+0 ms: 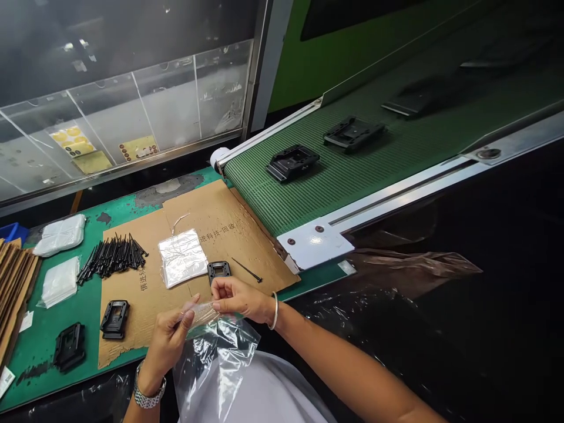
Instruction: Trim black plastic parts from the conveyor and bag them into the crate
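My left hand (170,338) and my right hand (235,298) both pinch the top edge of a clear plastic bag (215,352) that hangs down toward my lap. Just beyond my right hand, on a sheet of cardboard (238,223), lie a small black plastic frame (219,270) and a single black cable tie (247,270). A stack of small clear bags (182,257) sits in the middle of the cardboard. A heap of black cable ties (112,257) lies to its left.
Two black plastic parts (114,319) (69,346) lie at the left on the green table (83,305). White bag packs (60,235) sit further left. A green conveyor belt (352,176) at the right carries several black parts (291,161). Brown plastic film (409,267) hangs below it.
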A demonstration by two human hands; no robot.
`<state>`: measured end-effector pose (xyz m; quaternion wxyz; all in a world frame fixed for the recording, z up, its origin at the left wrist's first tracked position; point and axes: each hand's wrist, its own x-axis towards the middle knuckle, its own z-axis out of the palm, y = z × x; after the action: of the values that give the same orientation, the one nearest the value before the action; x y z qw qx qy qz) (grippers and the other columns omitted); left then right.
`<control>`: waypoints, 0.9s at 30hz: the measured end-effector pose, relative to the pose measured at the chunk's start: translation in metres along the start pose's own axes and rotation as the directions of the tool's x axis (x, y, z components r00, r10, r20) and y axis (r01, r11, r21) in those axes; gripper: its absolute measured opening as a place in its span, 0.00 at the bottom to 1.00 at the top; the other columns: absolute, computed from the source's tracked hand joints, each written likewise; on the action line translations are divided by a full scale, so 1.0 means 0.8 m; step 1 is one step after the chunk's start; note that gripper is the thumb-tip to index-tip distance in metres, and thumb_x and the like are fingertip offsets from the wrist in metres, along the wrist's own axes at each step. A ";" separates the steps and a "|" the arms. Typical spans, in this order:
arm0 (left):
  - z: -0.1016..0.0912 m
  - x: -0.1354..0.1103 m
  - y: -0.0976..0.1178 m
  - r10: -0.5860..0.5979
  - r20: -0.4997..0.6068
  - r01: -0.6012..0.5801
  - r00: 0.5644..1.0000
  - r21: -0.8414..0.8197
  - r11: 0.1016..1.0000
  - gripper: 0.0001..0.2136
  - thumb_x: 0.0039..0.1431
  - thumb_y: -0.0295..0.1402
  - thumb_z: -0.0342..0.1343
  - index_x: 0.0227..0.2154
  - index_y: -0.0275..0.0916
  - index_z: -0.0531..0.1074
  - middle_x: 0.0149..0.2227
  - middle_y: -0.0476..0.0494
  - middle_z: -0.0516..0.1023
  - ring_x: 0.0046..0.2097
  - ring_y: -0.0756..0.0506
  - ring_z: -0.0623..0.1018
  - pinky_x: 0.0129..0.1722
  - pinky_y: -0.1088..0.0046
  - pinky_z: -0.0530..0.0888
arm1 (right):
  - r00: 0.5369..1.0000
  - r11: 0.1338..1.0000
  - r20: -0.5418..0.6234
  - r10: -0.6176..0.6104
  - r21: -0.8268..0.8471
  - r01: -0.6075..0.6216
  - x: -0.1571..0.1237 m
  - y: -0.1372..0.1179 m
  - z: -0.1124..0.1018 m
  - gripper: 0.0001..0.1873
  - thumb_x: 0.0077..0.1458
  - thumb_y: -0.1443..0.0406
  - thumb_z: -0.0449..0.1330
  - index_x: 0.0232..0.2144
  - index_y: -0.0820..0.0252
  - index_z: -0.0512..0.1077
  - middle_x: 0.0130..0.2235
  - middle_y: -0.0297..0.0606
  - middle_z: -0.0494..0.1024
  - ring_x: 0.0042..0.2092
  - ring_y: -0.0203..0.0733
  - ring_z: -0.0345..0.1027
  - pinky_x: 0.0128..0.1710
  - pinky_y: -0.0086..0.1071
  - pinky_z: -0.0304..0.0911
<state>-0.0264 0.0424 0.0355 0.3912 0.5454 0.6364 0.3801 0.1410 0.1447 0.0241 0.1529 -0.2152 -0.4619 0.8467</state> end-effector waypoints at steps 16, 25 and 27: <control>0.005 0.002 0.002 0.053 -0.380 -0.081 0.923 -0.057 0.995 0.19 0.43 0.30 0.61 0.42 0.41 0.72 0.34 0.43 0.74 0.38 0.44 0.71 0.42 0.69 0.66 | 0.984 0.825 0.021 -0.176 -0.542 0.159 -0.004 0.002 -0.003 0.23 0.48 0.49 0.53 0.16 0.62 0.61 0.17 0.28 0.58 0.21 0.29 0.50 0.19 0.24 0.44; 0.032 -0.012 -0.006 -0.071 -0.027 0.063 0.997 -0.241 0.969 0.05 0.46 0.34 0.59 0.24 0.38 0.75 0.22 0.46 0.72 0.25 0.49 0.68 0.27 0.75 0.63 | 0.858 0.812 -0.402 -0.320 -0.584 0.029 0.009 0.048 0.017 0.22 0.47 0.52 0.56 0.14 0.61 0.59 0.16 0.27 0.56 0.21 0.29 0.47 0.20 0.25 0.43; 0.053 -0.010 -0.016 -0.150 0.030 0.148 0.988 -0.446 0.883 0.09 0.47 0.38 0.58 0.26 0.37 0.74 0.23 0.47 0.71 0.27 0.49 0.68 0.27 0.76 0.64 | 0.858 0.860 -0.430 -0.281 -0.509 0.026 0.011 0.066 0.030 0.24 0.45 0.49 0.57 0.14 0.61 0.58 0.16 0.27 0.57 0.21 0.29 0.47 0.20 0.25 0.43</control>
<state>0.0081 0.0354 0.0069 0.5324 0.3894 0.5729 0.4865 0.1185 0.1035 -0.0113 0.2752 -0.4152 -0.6215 0.6046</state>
